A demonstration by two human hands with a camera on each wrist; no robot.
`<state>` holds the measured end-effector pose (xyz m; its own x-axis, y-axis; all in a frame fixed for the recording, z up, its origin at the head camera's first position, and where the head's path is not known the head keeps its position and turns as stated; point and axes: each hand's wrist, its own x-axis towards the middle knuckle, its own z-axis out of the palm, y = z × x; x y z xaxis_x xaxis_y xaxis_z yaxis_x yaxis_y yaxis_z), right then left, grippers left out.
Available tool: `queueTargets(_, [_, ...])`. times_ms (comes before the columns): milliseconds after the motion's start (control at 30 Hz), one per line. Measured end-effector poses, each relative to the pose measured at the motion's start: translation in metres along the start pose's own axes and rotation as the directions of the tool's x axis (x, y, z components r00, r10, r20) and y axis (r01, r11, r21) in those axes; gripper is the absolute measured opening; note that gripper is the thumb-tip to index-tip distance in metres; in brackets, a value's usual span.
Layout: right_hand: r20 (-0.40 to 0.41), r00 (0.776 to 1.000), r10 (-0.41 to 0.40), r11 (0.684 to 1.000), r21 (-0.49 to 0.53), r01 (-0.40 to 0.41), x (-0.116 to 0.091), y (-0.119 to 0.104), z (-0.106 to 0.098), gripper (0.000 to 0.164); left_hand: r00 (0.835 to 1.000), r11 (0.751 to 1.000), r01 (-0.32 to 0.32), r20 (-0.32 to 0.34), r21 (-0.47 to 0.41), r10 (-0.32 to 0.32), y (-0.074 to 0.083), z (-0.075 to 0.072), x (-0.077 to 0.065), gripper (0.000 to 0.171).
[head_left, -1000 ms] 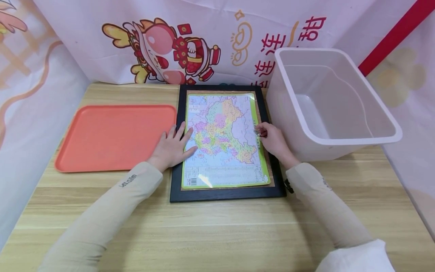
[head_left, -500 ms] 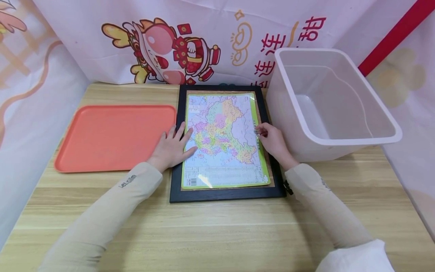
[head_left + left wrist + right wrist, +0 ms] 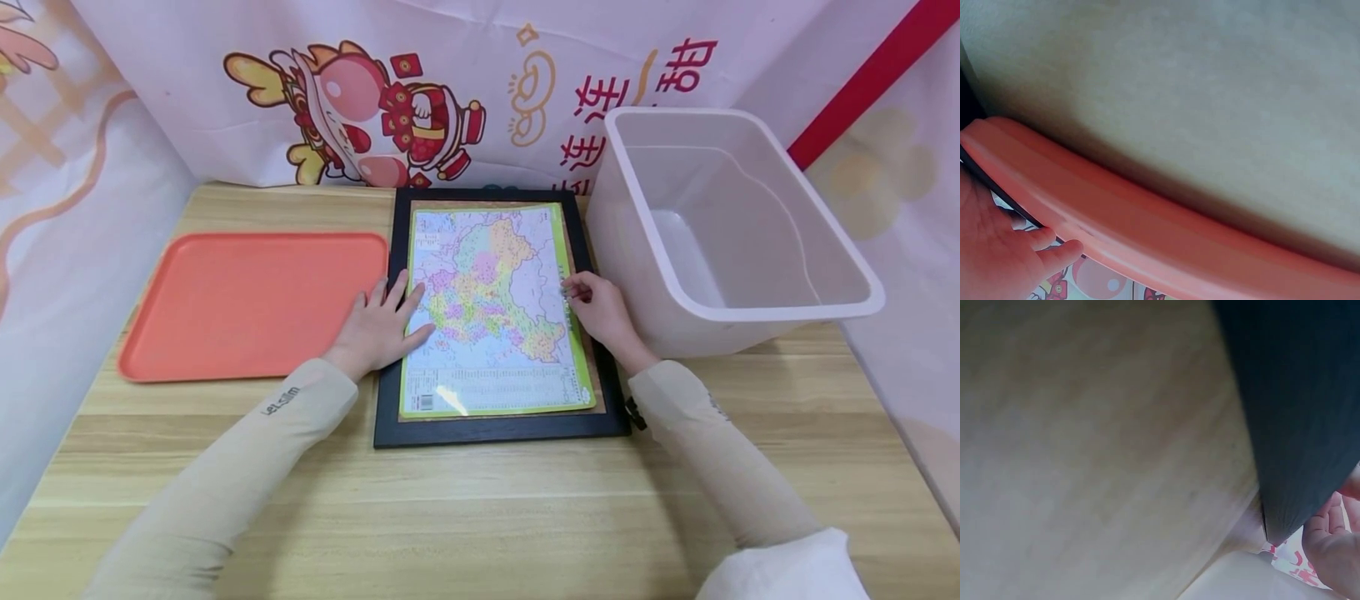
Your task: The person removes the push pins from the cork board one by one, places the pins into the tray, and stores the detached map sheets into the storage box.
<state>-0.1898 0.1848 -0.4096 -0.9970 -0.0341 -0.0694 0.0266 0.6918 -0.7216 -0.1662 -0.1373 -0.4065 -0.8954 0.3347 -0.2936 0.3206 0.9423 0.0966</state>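
Observation:
A glossy map sheet (image 3: 480, 267) with a green border lies on the brown panel of a black-framed board (image 3: 502, 429). Spread flat, my left hand (image 3: 378, 329) rests across the board's left rim, its fingertips and thumb on the map's left margin. My right hand (image 3: 602, 310) has its fingers bent and pinches the map's right edge with thumb and fingertips; the exact contact is hidden behind the fingers. In the left wrist view that hand's fingers (image 3: 1063, 253) show beside a red-orange tray rim. In the right wrist view the black frame (image 3: 1297, 406) covers part of the right hand.
To the left on the wooden table (image 3: 465, 517) lies a red-orange tray (image 3: 255, 308), close against the board. A tall white plastic bin (image 3: 637, 275) stands just right of the board, near my right hand. Printed cloth (image 3: 480, 92) hangs behind the table.
Almost nothing differs. Both hands keep their places on the map and the board, and the right fingertips stay at the map's right edge.

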Motion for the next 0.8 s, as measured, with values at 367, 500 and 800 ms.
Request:
queueTargets(367, [0.021,1.0,-0.019,1.0,-0.024,0.02,0.0006,0.0001,-0.0003,0.023,1.0,1.0,-0.008,-0.015,0.002,0.008,-0.0002,-0.0002,-0.0011,0.076])
queueTargets(500, [0.018,1.0,-0.01,1.0,-0.001,0.01,0.0008,0.0,-0.0002,0.024,1.0,1.0,-0.009,-0.015,0.0,0.009,-0.0001,-0.0002,-0.0009,0.076])
queueTargets(800, [0.019,1.0,0.003,0.999,0.049,-0.004,0.0007,-0.001,-0.0006,0.026,1.0,1.0,-0.001,-0.003,-0.002,0.001,0.0,-0.0001,0.0007,0.076])
